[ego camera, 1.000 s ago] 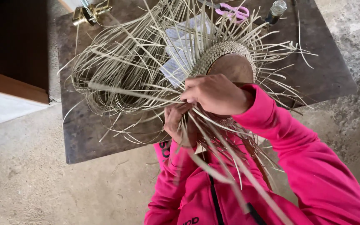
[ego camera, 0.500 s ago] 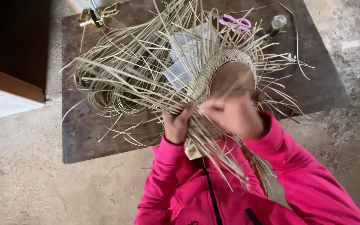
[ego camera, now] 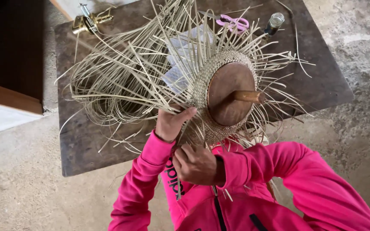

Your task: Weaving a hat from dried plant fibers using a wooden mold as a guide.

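The head view showed a half-woven pale straw basket [ego camera: 202, 85] on a round brown wooden mould [ego camera: 230, 92] with a short peg, at the centre of the frame over a dark wooden table [ego camera: 322, 81]. The left hand [ego camera: 171, 123], in a pink sleeve, gripped the woven rim at its lower left edge. The right hand [ego camera: 198, 164], just below, was closed around loose straw strands [ego camera: 108, 81]. Pink scissors [ego camera: 233, 22] and a small glass bottle [ego camera: 274, 22] lay at the upper right; a brass fitting [ego camera: 88, 22] sat at the upper left.

You've got dry matt straw strips [ego camera: 120, 72] woven w/ a fine rough weave [ego camera: 202, 85] round a smooth brown wood block [ego camera: 228, 92]. Table [ego camera: 317, 81]: dark worn wood, far left a shiny brass fitting [ego camera: 91, 21]. Floor [ego camera: 18, 179] is rough concrete; sleeves [ego camera: 317, 184] soft pink cloth.
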